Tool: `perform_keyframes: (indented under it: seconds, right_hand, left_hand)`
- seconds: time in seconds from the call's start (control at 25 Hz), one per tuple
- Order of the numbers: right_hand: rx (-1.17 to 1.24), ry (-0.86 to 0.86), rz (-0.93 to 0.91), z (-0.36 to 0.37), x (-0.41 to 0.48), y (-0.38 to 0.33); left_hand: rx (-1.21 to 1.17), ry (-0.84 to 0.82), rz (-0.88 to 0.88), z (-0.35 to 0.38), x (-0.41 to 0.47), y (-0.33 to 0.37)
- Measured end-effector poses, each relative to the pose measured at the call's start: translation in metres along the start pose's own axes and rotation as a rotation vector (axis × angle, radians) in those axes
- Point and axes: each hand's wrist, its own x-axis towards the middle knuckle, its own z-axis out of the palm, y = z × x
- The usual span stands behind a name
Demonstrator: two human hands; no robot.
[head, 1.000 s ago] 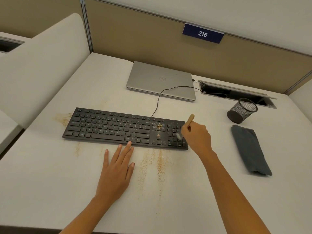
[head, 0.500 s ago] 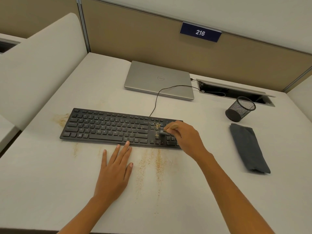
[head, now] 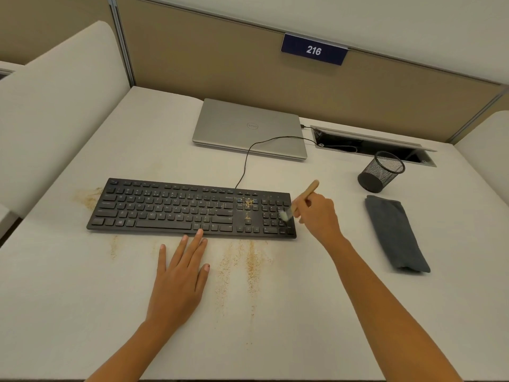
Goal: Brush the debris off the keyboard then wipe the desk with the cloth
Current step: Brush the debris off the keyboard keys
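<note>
A black keyboard (head: 170,208) lies across the middle of the white desk (head: 82,299). Tan debris (head: 248,203) sits on its keys near the arrow block, and more debris (head: 252,261) streaks the desk in front and by the keyboard's left end. My right hand (head: 316,213) grips a small wooden-handled brush (head: 308,190), whose pale bristles touch the number pad at the keyboard's right end. My left hand (head: 181,274) lies flat on the desk, its fingertips against the keyboard's front edge. A folded dark grey cloth (head: 394,232) lies to the right.
A shut silver laptop (head: 248,128) lies behind the keyboard, with the keyboard's cable looping over it. A black mesh pen cup (head: 381,172) stands at the right, in front of an open cable tray (head: 371,144). Partition walls enclose the desk.
My right hand has swung the brush from the keys by the arrow block back right to the number pad's edge. My left hand stays put.
</note>
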Motion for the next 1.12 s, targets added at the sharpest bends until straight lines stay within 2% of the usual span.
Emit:
perform_keyframes:
  seconds: [0.08,0.12,0.24,0.28,0.44,0.56,0.6,0.72,0.76,0.88,0.92,1.04,1.12]
  right_hand:
    - [-0.08,-0.152,0.099,-0.004,-0.003,0.001]
    - [-0.083,-0.16,0.116,-0.004,-0.006,0.002]
    - [0.031,0.091,0.056,0.003,-0.013,0.003]
    - [0.032,0.122,0.033,0.004,-0.014,0.003]
    - [-0.109,-0.09,0.063,-0.003,-0.013,0.0]
    - [-0.073,0.061,-0.004,-0.001,-0.012,0.001]
    - [-0.065,0.062,-0.017,0.001,-0.012,0.001]
    - [-0.083,-0.111,0.029,0.004,-0.011,0.002]
    - [-0.067,-0.092,0.055,0.003,-0.013,0.002]
    - [0.032,0.208,0.172,0.01,-0.022,0.009]
    - [0.079,0.25,0.22,0.016,-0.027,0.011]
    - [0.421,0.12,0.255,0.032,-0.04,0.013]
    - [0.595,0.142,0.257,0.029,-0.046,0.015]
  left_hand:
    - [-0.004,0.004,0.001,0.0,0.0,0.0]
    - [-0.004,0.008,0.0,0.0,0.0,0.001]
    - [-0.006,0.017,-0.002,-0.001,0.001,0.001]
    - [-0.008,0.02,-0.003,-0.001,0.001,0.001]
    - [-0.011,0.025,-0.006,-0.001,-0.001,0.0]
    - [-0.008,0.03,-0.003,-0.001,0.0,0.002]
    - [-0.007,0.031,-0.001,-0.001,0.0,0.002]
    - [-0.001,0.035,0.004,-0.001,-0.001,0.002]
    - [0.0,0.037,0.004,-0.002,-0.001,0.002]
    - [0.002,0.041,0.007,-0.002,0.0,0.001]
    - [0.004,0.042,0.007,-0.002,-0.001,0.002]
    - [0.008,0.042,0.002,-0.002,-0.001,0.001]
    - [0.01,0.036,0.002,-0.002,-0.001,0.001]
